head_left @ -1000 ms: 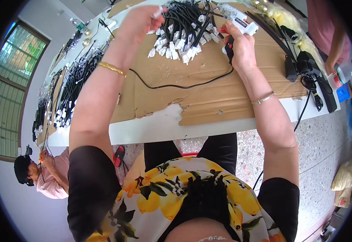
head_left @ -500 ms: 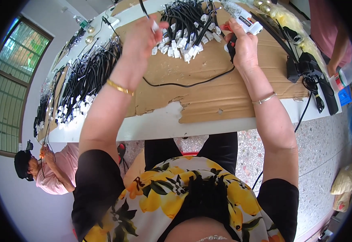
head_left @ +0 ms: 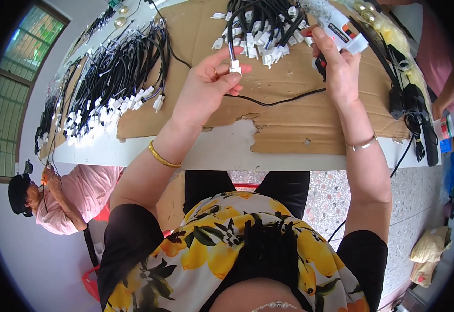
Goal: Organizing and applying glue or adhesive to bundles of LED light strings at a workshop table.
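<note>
My left hand [head_left: 206, 86] pinches a white plug connector [head_left: 235, 68] on the end of a black cable [head_left: 230, 39]. That cable runs up toward a pile of black cables with white connectors [head_left: 260, 39] at the far middle. To the right of the pile, my right hand [head_left: 341, 73] is closed around a corded tool with a black grip [head_left: 320, 65] and a red part, which looks like a hot glue gun. A white labelled body [head_left: 341, 32] shows just beyond my fingers; whether it belongs to the tool I cannot tell. The two hands are apart.
Torn cardboard [head_left: 289, 127] covers the white table [head_left: 211, 153]. More black cables with white connectors [head_left: 117, 78] lie at left. A thin black cord [head_left: 273, 103] crosses the cardboard. Black power adapters [head_left: 411, 99] sit at right. One person [head_left: 76, 197] works at lower left, another [head_left: 440, 62] stands at right.
My left hand has come nearer and to the right, and the connector in its fingers now shows plainly. The right hand keeps its hold on the tool. The whole view has shifted slightly.
</note>
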`<state>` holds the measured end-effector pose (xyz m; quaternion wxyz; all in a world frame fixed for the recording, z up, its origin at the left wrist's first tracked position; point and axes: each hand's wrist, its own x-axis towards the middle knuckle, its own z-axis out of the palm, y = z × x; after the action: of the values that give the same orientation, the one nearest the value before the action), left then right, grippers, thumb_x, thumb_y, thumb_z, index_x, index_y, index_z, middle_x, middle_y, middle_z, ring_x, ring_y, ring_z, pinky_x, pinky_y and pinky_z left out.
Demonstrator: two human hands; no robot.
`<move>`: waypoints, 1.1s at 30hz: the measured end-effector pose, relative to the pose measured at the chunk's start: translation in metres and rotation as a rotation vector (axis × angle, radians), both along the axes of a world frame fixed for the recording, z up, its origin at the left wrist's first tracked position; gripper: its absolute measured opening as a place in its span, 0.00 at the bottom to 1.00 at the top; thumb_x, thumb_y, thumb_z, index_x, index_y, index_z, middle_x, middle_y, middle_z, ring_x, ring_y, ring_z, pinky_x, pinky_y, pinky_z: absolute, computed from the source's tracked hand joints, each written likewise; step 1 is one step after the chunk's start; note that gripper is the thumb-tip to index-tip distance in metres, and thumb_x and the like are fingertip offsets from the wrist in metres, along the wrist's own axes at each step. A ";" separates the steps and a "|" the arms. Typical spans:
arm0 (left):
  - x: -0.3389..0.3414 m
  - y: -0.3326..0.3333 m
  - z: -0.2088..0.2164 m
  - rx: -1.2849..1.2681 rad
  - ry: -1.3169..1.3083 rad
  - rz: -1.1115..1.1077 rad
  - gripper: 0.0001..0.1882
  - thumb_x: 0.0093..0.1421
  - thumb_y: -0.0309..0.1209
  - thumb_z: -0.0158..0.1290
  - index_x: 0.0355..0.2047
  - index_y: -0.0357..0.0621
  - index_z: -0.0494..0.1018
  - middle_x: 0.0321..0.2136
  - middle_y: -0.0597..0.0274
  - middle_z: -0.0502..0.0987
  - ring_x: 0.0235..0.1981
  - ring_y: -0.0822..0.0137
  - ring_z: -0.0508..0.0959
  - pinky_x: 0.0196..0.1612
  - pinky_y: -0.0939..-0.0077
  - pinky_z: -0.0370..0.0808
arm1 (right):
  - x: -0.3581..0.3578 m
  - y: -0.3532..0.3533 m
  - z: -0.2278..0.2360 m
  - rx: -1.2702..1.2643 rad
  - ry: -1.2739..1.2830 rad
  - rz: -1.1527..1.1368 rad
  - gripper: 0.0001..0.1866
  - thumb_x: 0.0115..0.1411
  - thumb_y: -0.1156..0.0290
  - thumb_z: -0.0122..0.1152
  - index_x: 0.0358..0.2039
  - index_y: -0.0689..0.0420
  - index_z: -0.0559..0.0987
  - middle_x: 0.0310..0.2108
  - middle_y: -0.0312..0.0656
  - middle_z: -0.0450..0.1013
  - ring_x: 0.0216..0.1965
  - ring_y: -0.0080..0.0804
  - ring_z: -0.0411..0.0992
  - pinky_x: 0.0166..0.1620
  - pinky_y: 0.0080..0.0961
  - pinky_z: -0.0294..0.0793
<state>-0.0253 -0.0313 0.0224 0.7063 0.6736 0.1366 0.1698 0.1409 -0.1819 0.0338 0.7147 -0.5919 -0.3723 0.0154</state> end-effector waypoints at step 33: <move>-0.002 0.023 -0.014 0.055 -0.187 0.216 0.12 0.52 0.16 0.49 0.38 0.34 0.68 0.33 0.58 0.76 0.29 0.76 0.74 0.34 0.82 0.74 | -0.030 -0.001 -0.005 -0.437 -0.103 0.437 0.13 0.51 0.73 0.60 0.37 0.62 0.74 0.32 0.37 0.74 0.35 0.21 0.69 0.40 0.18 0.68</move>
<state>-0.0272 -0.0087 0.0084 0.6746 0.6554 0.1372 0.3107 0.1114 -0.1833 0.0289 0.5305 -0.6375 -0.5143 0.2183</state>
